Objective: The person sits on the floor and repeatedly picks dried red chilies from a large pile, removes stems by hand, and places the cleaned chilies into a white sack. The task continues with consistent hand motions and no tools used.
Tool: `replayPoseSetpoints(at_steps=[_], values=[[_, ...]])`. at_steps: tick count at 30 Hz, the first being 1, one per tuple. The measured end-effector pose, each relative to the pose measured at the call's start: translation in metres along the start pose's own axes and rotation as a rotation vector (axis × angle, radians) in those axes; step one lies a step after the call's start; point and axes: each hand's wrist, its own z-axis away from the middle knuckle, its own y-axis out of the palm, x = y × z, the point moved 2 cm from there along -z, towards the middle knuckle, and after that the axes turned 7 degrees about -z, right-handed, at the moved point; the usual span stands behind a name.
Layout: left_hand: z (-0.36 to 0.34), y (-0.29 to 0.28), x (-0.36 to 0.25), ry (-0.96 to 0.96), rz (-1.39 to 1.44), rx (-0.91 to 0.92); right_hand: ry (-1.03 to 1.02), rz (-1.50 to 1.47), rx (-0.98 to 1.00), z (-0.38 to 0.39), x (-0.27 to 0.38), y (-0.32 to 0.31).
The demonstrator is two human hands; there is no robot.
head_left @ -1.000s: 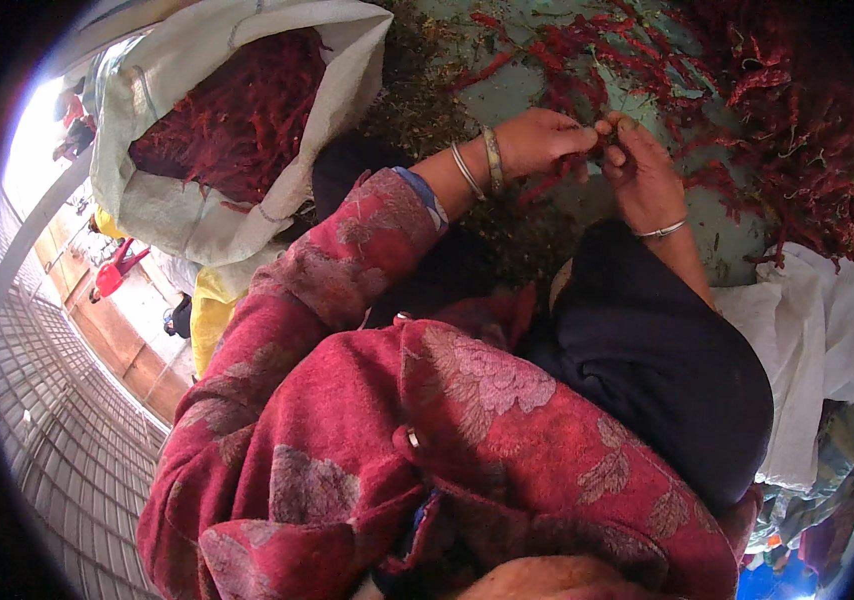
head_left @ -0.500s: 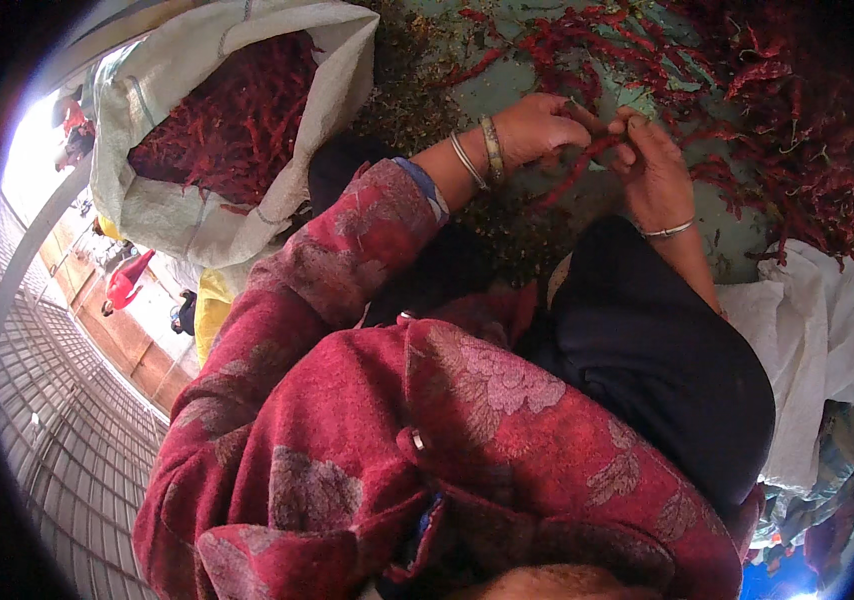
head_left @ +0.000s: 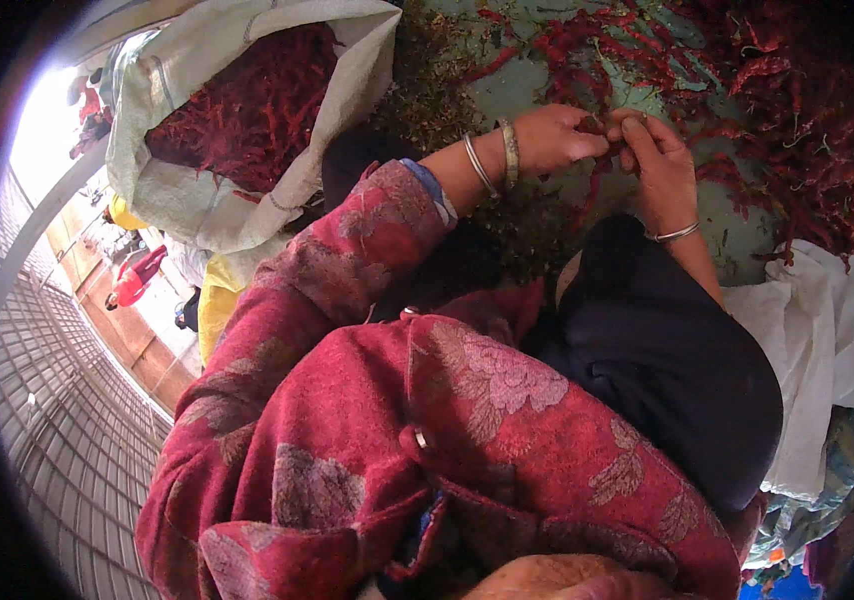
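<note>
My left hand (head_left: 551, 140), with bangles at its wrist, is closed in a pinch and meets the fingertips of my right hand (head_left: 661, 168). Between them they grip a dried red chili pepper (head_left: 593, 190), whose body hangs down below the fingers. My right hand is closed too, thumb against the fingers at the pepper's upper end. The exact fingertip contact is partly hidden. Just beyond the hands, more dried red chilies (head_left: 572, 50) lie scattered on a greenish surface (head_left: 492, 100).
A white woven sack (head_left: 127, 150) filled with red chilies (head_left: 257, 110) stands at the left. A large chili heap (head_left: 807, 120) spreads at the right, beside white sacking (head_left: 797, 340). Dry stem litter (head_left: 437, 90) covers ground near the sack. Wire mesh (head_left: 77, 450) borders the left; people (head_left: 137, 275) are beyond.
My fingers have drawn closer together around the chili, which now hangs more steeply instead of slanting left. The view has shifted slightly, moving the sack a little to the right.
</note>
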Motion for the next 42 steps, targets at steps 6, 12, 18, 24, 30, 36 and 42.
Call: replayPoseSetpoints(at_steps=[6,12,18,24,30,36,42], values=[[-0.008,0.005,-0.009,0.134,-0.373,-0.009,0.164,-0.264,-0.037,0.004,-0.006,-0.006],[-0.008,-0.001,0.008,0.12,0.038,0.662,0.511,-0.504,0.214,0.011,-0.002,-0.02],[-0.032,-0.039,0.003,0.212,-0.278,0.037,0.41,-0.269,0.022,0.006,0.002,-0.047],[-0.062,-0.035,0.004,0.668,-1.144,-0.488,0.335,-0.192,-0.028,0.004,-0.002,-0.044],[-0.059,-0.03,-0.009,0.615,-0.944,-0.456,0.224,-0.154,-0.058,0.005,-0.005,-0.047],[-0.024,-0.017,-0.019,0.269,-0.162,-0.041,0.154,-0.104,-0.08,0.008,0.005,-0.026],[-0.011,-0.002,-0.01,0.333,-0.232,-0.04,0.176,-0.23,-0.023,0.014,0.003,-0.015]])
